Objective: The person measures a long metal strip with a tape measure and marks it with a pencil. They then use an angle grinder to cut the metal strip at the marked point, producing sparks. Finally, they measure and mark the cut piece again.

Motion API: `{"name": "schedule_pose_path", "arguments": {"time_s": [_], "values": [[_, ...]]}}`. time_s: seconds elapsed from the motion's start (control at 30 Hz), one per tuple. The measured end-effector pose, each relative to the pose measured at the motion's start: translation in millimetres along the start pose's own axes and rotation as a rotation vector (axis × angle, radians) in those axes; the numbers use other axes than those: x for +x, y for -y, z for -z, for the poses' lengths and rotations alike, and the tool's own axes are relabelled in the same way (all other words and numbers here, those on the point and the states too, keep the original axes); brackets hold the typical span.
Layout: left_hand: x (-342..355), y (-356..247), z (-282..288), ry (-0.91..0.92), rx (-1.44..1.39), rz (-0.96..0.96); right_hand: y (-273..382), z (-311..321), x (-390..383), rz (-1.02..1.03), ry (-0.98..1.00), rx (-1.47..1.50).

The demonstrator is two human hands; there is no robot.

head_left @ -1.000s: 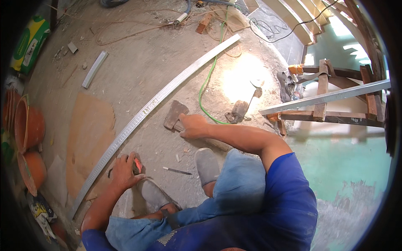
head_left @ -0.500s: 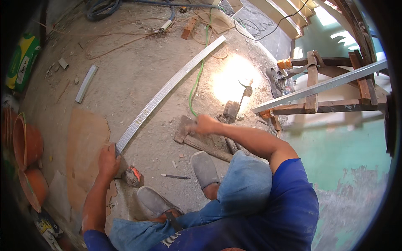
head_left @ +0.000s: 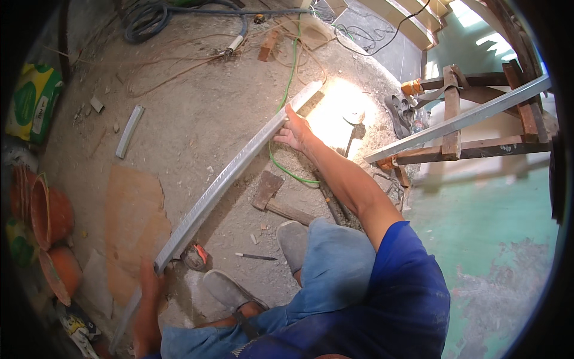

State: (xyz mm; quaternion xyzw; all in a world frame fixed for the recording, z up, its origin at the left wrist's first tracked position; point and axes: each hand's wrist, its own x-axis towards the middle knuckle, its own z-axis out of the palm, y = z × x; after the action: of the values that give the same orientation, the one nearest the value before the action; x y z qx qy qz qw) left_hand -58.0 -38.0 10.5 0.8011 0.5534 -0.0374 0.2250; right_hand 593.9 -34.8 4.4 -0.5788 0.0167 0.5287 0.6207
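A long pale metal channel (head_left: 212, 191) runs diagonally across my view, slightly raised and held in both hands. My left hand (head_left: 149, 281) grips its lower-left part, closed round it and partly blurred. My right hand (head_left: 290, 128) is closed on its upper part, thumb along the top. Below the channel, a hammer-like tool with a wooden handle (head_left: 287, 210) lies on the floor near my right foot. A red and black tape measure (head_left: 196, 255) and a thin dark pencil-like stick (head_left: 256, 256) lie by my feet.
Orange buckets (head_left: 54, 218) and a green-yellow sack (head_left: 33, 102) line the left. A brown board (head_left: 134, 215) lies on the dusty floor. Hoses (head_left: 152, 24) and cables cross the back. A wooden frame (head_left: 451, 122) with another metal bar stands at the right, beside a bright light patch.
My left hand left the tape measure for the channel and moved slightly down. My right hand let go of the hammer-like tool, reached up and took the channel, which is now lifted and shifted.
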Motion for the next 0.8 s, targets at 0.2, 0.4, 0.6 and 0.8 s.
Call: {"name": "schedule_pose_path", "arguments": {"time_s": [0.2, 0.4, 0.6, 0.8], "values": [[-24, 5, 21, -0.150, 0.087, -0.145, 8, 24, 15, 0.127, -0.075, 0.274], [-42, 61, 33, -0.088, 0.166, 0.026, 0, -13, -23, 0.006, 0.235, 0.196], [-61, 93, 49, -0.028, 0.358, 0.122, -16, -35, -54, -0.058, 0.332, 0.154], [-9, -5, 50, 0.146, -0.005, 0.062, -26, -7, -47, -0.145, 0.271, 0.025]]}}
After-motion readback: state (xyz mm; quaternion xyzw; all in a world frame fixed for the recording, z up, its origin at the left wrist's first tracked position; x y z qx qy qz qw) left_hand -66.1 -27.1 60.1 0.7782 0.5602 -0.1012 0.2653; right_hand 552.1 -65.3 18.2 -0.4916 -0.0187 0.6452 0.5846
